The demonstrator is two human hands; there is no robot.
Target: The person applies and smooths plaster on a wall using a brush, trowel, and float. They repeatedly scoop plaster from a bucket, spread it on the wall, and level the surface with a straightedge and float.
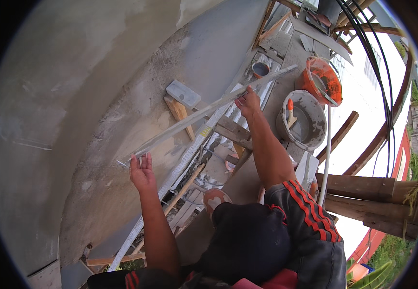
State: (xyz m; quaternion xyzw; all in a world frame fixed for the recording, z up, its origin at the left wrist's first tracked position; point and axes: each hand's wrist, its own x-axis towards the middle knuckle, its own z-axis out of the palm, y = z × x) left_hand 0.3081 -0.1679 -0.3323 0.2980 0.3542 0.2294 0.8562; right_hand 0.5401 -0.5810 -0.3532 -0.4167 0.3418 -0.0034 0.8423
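A long, pale straightedge slants across the front of the plastered wall, its lower end at the left and its upper end over the planks at the right. With its fingertips, my left hand holds the lower end, fingers mostly straight and palm showing. Farther along, my right hand grips the bar from below, with the forearm reaching up and forward. How tightly the left fingers close is partly hidden. Behind the bar, a grey block-shaped float sits against the wall, above a short wooden piece.
An orange bucket and a grey bucket with an orange-handled tool stand on the scaffold plank. A small pot lies nearer the wall. Wooden poles and black cables run along the right.
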